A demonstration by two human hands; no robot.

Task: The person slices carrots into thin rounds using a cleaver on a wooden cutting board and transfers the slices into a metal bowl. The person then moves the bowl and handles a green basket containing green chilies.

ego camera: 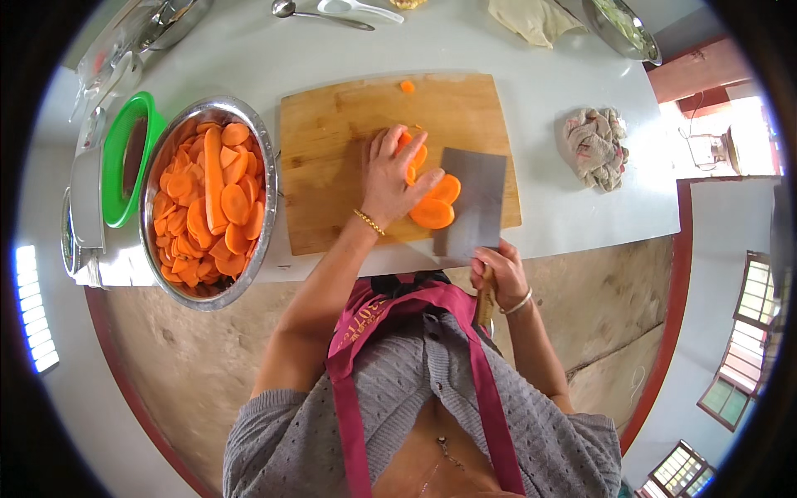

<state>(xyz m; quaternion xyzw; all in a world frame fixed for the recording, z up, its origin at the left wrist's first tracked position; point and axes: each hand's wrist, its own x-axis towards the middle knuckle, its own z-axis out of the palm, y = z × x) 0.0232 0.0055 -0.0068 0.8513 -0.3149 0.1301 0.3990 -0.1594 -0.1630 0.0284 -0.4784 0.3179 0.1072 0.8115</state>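
On the wooden cutting board (330,180) my left hand (393,177) lies with fingers spread over several carrot slices (433,213), some partly hidden beneath it. My right hand (503,274) grips the wooden handle of a cleaver (476,199). The broad blade lies nearly flat over the board's right part, close beside the slices. A small carrot piece (407,86) rests near the board's far edge. To the left, a steel bowl (270,187) holds many carrot slices and a long peeled carrot piece (213,180) on top.
A green plastic basket (118,162) stands left of the bowl. A crumpled cloth (596,149) lies right of the board. Along the table's far side are a metal ladle (324,15), a white spoon (361,7), a pale cloth (532,18) and a metal bowl (654,53).
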